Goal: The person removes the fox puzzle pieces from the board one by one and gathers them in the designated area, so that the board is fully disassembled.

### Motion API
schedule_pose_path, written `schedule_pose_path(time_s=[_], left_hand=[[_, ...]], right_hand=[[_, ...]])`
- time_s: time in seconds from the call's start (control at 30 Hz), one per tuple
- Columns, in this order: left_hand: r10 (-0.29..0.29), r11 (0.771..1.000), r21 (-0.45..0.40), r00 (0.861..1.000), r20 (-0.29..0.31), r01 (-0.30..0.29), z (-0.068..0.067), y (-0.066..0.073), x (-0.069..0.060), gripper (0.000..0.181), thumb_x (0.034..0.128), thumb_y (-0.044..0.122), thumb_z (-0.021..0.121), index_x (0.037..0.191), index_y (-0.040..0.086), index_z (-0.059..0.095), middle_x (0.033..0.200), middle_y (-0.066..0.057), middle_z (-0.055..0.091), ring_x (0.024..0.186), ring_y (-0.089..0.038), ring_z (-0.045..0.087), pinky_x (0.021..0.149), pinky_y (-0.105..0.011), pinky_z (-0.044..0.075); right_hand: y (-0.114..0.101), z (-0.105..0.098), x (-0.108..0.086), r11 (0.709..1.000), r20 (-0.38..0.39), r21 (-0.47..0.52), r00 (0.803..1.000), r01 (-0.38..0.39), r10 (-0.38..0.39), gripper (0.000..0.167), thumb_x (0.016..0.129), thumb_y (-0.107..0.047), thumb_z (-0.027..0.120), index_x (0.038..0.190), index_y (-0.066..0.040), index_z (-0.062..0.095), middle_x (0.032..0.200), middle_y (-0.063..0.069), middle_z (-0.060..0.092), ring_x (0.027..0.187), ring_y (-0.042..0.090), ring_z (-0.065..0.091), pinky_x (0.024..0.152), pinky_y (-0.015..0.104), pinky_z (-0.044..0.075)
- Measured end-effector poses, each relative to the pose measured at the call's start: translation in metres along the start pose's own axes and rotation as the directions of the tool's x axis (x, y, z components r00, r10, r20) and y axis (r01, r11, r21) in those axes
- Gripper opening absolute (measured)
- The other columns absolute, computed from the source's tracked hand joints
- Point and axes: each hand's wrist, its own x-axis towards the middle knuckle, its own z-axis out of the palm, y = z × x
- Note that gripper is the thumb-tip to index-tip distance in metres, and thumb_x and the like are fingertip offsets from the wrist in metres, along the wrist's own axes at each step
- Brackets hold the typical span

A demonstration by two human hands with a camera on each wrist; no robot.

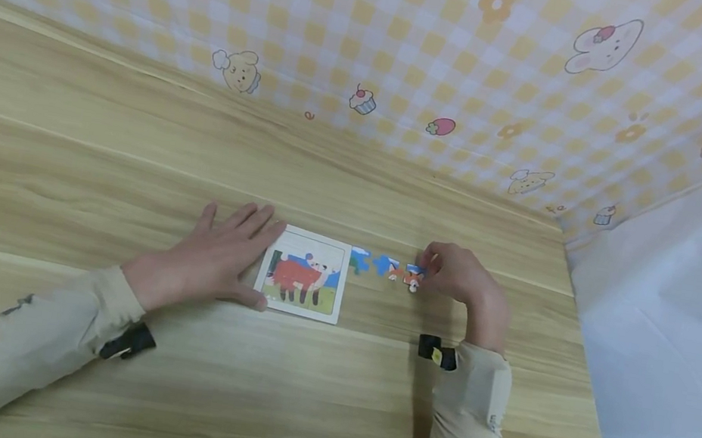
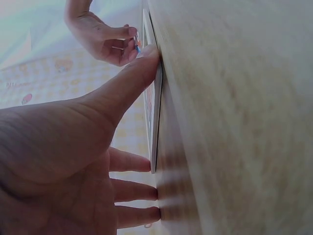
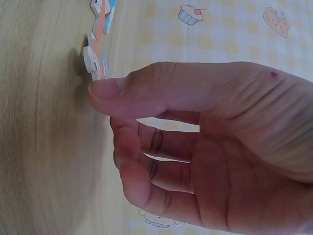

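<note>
A white-framed puzzle board (image 1: 341, 286) with a red panda picture lies flat on the table. My left hand (image 1: 209, 262) is spread at its left side, the thumb at the near corner and a finger at the far corner. To the right, my right hand (image 1: 456, 272) pinches the edge of a fox-patterned puzzle piece (image 3: 95, 58) between thumb and fingers, slightly above the tabletop. Between board and right hand lie a blue-and-orange puzzle piece (image 1: 387, 266) and a blue-and-green puzzle piece (image 1: 359, 260). The right fingertips' far side is hidden.
The wood-grain table (image 1: 294, 401) extends around the board. A yellow checked cloth (image 1: 324, 39) with cartoon prints stands behind it, and a white sheet (image 1: 676, 301) lies beyond the table's right edge. Black straps (image 1: 130, 342) sit on both wrists.
</note>
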Motion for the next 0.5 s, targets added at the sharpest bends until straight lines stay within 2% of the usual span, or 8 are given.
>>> schedule_pose_path(time_s=[0.17, 0.5], left_hand=[[-0.007, 1.0, 0.003, 1.0, 0.0, 0.007, -0.0012, -0.0001, -0.0013, 0.104, 0.0689, 0.043, 0.079, 0.146, 0.002, 0.023, 0.152, -0.023, 0.011, 0.138, -0.041, 0.006, 0.098, -0.07, -0.001], [-0.005, 1.0, -0.001, 1.0, -0.008, 0.005, -0.0005, -0.0007, -0.0006, 0.105, 0.0681, 0.045, 0.079, 0.147, 0.003, 0.024, 0.152, -0.022, 0.01, 0.138, -0.04, 0.006, 0.098, -0.07, 0.001]], right_hand=[[0.0003, 0.0017, 0.002, 1.0, 0.014, 0.02, 1.0, -0.012, 0.012, 0.024, 0.076, -0.004, 0.07, 0.096, -0.005, 0.058, 0.093, 0.012, 0.061, 0.083, 0.025, 0.053, 0.071, 0.036, 0.043], [-0.0016, 0.0035, 0.0022, 1.0, 0.002, 0.011, 1.0, 0.012, -0.012, 0.022, 0.074, -0.001, 0.068, 0.093, -0.005, 0.057, 0.091, 0.011, 0.06, 0.083, 0.025, 0.053, 0.073, 0.037, 0.043]])
